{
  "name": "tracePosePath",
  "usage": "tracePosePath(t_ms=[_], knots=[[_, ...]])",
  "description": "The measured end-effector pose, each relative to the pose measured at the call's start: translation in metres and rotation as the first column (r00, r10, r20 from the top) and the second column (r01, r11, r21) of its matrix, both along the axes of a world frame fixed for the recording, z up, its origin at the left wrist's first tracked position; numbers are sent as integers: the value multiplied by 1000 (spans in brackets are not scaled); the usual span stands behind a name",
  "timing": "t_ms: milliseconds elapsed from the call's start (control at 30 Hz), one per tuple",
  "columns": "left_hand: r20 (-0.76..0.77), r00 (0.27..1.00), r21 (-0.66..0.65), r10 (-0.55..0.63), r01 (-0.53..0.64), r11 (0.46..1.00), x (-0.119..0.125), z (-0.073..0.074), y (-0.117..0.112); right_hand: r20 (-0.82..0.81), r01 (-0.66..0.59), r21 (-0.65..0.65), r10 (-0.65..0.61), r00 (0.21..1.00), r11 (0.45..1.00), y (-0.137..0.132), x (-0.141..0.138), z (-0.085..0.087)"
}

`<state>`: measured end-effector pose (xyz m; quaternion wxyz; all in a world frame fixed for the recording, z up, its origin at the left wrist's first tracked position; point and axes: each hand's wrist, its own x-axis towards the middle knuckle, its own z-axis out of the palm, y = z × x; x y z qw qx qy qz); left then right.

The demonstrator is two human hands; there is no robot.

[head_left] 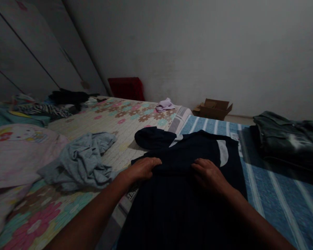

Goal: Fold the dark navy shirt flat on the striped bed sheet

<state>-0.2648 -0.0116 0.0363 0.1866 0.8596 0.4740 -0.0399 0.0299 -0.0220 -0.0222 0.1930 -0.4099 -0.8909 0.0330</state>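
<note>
My left grip (143,168) and my right grip (208,174) are both closed on a dark navy garment (182,156), well apart from each other, with a folded edge of the cloth running between them. The garment lies right under my fingers: its lower part spreads toward me between my forearms, very dark and hard to read, and its upper part reaches away beyond my knuckles. Just past my right grip a white curved patch (223,152) shows on the navy cloth, and beyond my left grip a bunched dark piece (154,137) sits beside a smaller pale patch (176,140); I cannot tell whether that bunch is a sleeve. Below the garment and off to the right of my right grip runs a blue striped cover (273,198), and farther right on it lies a stack of dark folded clothes (289,139). To the left of my left grip a flowered cover (106,119) stretches out, with a crumpled grey garment (85,163) near my left forearm. Farther left lies a pink cloth with a printed figure (18,146), and beyond that a heap of black cloth (67,97) and a striped black-and-white cloth (45,110). Straight ahead, well past my hands, I see a small lilac cloth (165,105), with a red object (126,88) to its left and an open cardboard box (214,109) to its right, near the pale wall (198,48).
</note>
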Motion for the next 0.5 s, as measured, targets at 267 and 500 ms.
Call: tracePosePath(t_ms=[267, 500], knots=[[7, 999, -44, 45, -45, 998, 2, -1, 5, 144, 2, 77, -13, 990, 997, 6, -55, -7], [0, 997, -39, 79, -79, 996, 5, 0, 0, 146, -16, -4, 17, 989, 1000, -3, -52, -7]])
